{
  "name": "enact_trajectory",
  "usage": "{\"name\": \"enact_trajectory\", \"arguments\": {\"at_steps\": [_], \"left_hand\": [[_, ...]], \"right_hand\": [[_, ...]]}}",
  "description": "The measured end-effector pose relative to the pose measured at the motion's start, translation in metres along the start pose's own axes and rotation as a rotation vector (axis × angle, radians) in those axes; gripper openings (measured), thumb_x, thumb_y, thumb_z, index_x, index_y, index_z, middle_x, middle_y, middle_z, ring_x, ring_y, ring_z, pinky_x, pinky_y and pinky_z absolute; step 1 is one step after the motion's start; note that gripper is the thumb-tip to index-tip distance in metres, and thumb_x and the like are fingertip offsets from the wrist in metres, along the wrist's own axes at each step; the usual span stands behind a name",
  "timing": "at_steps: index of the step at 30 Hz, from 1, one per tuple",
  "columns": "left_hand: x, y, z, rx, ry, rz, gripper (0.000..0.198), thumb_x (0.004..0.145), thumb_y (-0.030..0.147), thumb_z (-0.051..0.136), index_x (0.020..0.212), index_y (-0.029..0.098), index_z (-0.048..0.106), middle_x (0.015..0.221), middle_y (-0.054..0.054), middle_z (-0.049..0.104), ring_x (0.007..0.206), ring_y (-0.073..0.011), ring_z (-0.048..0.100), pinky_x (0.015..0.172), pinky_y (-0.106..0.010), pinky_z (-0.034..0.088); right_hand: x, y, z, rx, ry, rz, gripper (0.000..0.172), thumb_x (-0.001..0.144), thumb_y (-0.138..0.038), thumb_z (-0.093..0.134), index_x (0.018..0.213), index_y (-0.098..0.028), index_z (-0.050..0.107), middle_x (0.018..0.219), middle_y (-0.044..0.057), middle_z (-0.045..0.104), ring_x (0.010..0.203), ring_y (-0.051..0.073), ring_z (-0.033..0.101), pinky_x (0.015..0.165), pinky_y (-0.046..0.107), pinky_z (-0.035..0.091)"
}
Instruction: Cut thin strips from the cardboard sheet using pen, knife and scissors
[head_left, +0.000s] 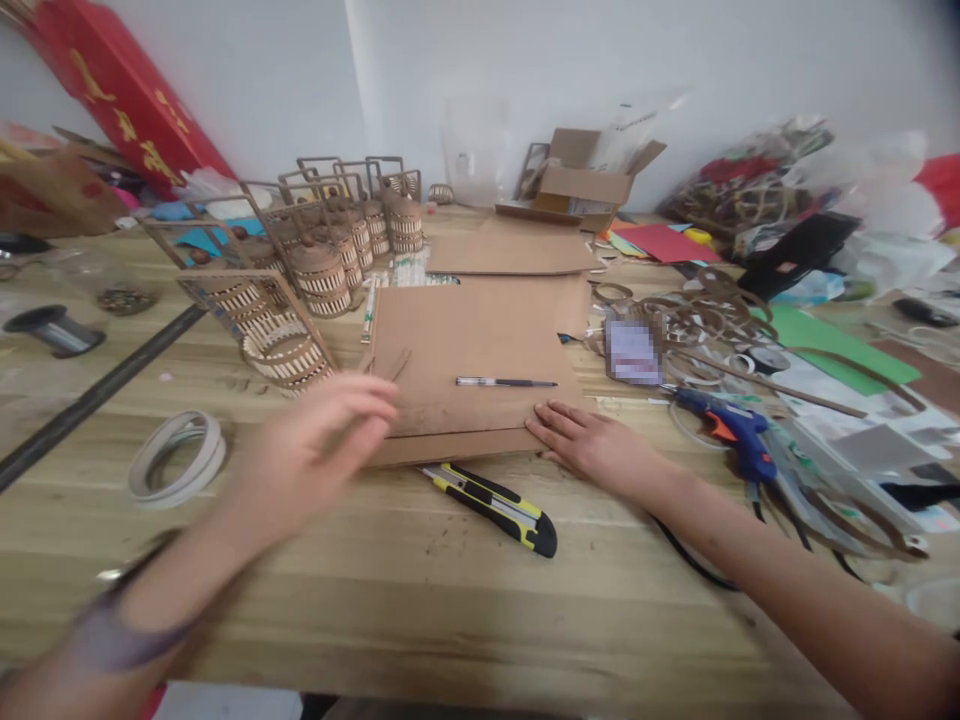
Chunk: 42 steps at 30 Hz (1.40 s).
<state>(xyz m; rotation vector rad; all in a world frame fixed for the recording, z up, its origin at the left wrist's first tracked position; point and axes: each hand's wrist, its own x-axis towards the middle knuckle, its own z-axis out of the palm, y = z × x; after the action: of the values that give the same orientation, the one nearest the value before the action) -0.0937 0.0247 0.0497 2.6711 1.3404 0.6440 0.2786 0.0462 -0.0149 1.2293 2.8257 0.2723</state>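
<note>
A sheet of brown cardboard [480,325] lies flat on the wooden table, with a cut or crease line running across it near its front edge. My right hand [581,440] rests on its front right corner, fingers spread and nothing held. Over the left edge, my left hand [322,430] is blurred by motion with its fingers bent; whether they hold anything is unclear. Thin dark strands [390,365] show just beyond those fingers. On the cardboard is a capped pen [506,382]. A yellow-and-black utility knife [491,505] lies in front, its tip by the cardboard's edge.
Several small woven bamboo baskets [319,275] with tall handles stand at the back left. Rolls of tape [178,458] and a dark rod [97,395] lie left. On the right are a blue glue gun [739,435], its cord, and coiled brown strips [697,320]. An open carton [585,185] stands behind.
</note>
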Motion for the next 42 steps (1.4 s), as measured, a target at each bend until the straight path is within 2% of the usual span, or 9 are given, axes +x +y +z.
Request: {"name": "enact_trajectory", "arguments": {"at_steps": [6,9,14,18,21,28,33,36,42], "left_hand": [[0.001,-0.031,0.060,0.234,-0.170,0.284,0.027,0.098,0.023,0.055,0.120,0.015,0.069,0.125,-0.010,0.071,0.115,-0.0248,0.064,0.100,-0.040,0.054],[0.001,-0.041,0.066,0.240,-0.172,0.301,0.034,0.099,0.013,0.046,0.125,0.016,0.067,0.122,-0.008,0.073,0.111,-0.0214,0.067,0.098,-0.036,0.055],[0.001,-0.046,0.061,0.204,-0.183,0.259,0.037,0.100,0.012,0.042,0.126,0.018,0.067,0.121,-0.006,0.073,0.110,-0.0211,0.067,0.096,-0.036,0.055],[0.000,-0.046,0.060,0.197,-0.201,0.231,0.037,0.100,0.013,0.043,0.126,0.019,0.067,0.121,-0.007,0.073,0.110,-0.0214,0.067,0.094,-0.035,0.056],[-0.002,-0.048,0.063,0.219,-0.195,0.237,0.038,0.099,0.011,0.042,0.127,0.018,0.066,0.123,-0.006,0.072,0.112,-0.0217,0.066,0.096,-0.036,0.055],[-0.008,-0.045,0.062,0.279,-0.250,0.290,0.043,0.095,0.006,0.043,0.131,0.017,0.063,0.134,-0.005,0.067,0.121,-0.0242,0.060,0.094,-0.035,0.056],[-0.011,-0.039,0.059,0.332,-0.256,0.291,0.044,0.095,0.005,0.040,0.131,0.017,0.062,0.137,-0.007,0.065,0.124,-0.0258,0.058,0.090,-0.037,0.057],[-0.012,-0.039,0.060,0.330,-0.252,0.284,0.043,0.096,0.007,0.040,0.131,0.017,0.062,0.136,-0.008,0.065,0.123,-0.0251,0.059,0.092,-0.038,0.056],[-0.012,-0.036,0.063,0.380,-0.285,0.290,0.038,0.096,0.009,0.045,0.129,0.015,0.063,0.137,-0.011,0.063,0.127,-0.0270,0.056,0.096,-0.039,0.054]], "right_hand": [[-0.005,-0.045,-0.024,0.003,0.130,0.108,0.033,0.099,-0.034,0.051,0.124,-0.018,0.066,0.127,0.015,0.068,0.112,0.029,0.065,0.088,0.045,0.056],[-0.006,-0.082,-0.033,0.140,0.137,0.095,0.041,0.091,-0.047,0.065,0.120,-0.018,0.067,0.107,0.012,0.072,0.092,0.027,0.067,0.075,0.041,0.059],[-0.016,-0.106,-0.037,0.264,0.163,0.092,0.032,0.091,-0.028,0.062,0.119,-0.013,0.066,0.096,0.010,0.072,0.088,0.027,0.068,0.077,0.040,0.060],[-0.052,-0.089,-0.058,0.396,0.299,0.074,0.036,0.096,-0.027,0.054,0.131,-0.025,0.058,0.103,0.007,0.072,0.092,0.021,0.069,0.081,0.028,0.058],[-0.085,-0.061,-0.066,0.310,0.346,0.284,0.042,0.098,-0.034,0.051,0.139,-0.027,0.050,0.108,0.010,0.068,0.095,0.024,0.069,0.080,0.033,0.058],[-0.139,0.011,-0.009,0.037,0.311,0.821,0.050,0.099,-0.050,0.037,0.135,-0.021,0.055,0.091,0.020,0.066,0.092,0.044,0.066,0.078,0.058,0.054],[-0.129,-0.014,-0.002,-0.001,0.355,0.774,0.054,0.099,-0.040,0.040,0.152,-0.027,0.040,0.129,0.021,0.060,0.126,0.048,0.053,0.099,0.070,0.044],[-0.107,-0.055,-0.001,0.108,0.390,0.549,0.061,0.100,-0.039,0.042,0.159,-0.028,0.027,0.141,0.015,0.056,0.131,0.039,0.053,0.105,0.062,0.047],[-0.047,-0.124,0.015,0.300,0.201,0.320,0.085,0.100,-0.047,0.044,0.162,-0.011,-0.001,0.157,0.022,0.039,0.146,0.035,0.037,0.113,0.055,0.043]]}}
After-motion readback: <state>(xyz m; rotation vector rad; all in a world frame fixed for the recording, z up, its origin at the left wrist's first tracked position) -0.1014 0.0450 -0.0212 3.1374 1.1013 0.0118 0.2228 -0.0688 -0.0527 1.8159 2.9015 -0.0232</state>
